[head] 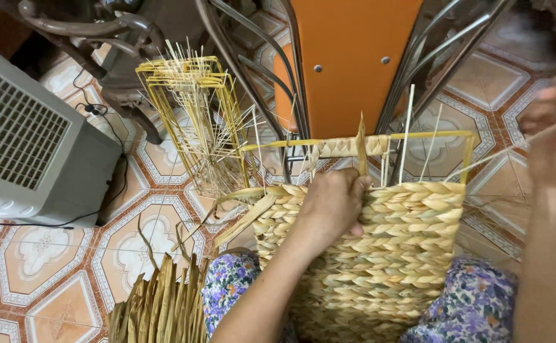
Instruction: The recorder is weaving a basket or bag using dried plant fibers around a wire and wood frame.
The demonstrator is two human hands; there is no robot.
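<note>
Your left hand (332, 203) presses on the upper edge of the half-woven straw basket (379, 254) resting on your lap, fingers curled over its rim. Your right hand (554, 121), blurred at the frame's right, pinches a thin pale strand (481, 162) stretched from the basket.

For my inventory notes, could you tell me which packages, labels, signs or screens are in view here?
None show: only a woven basket under the left hand, a yellow wire frame, a grey fan unit, an orange chair and dried leaves.
</note>
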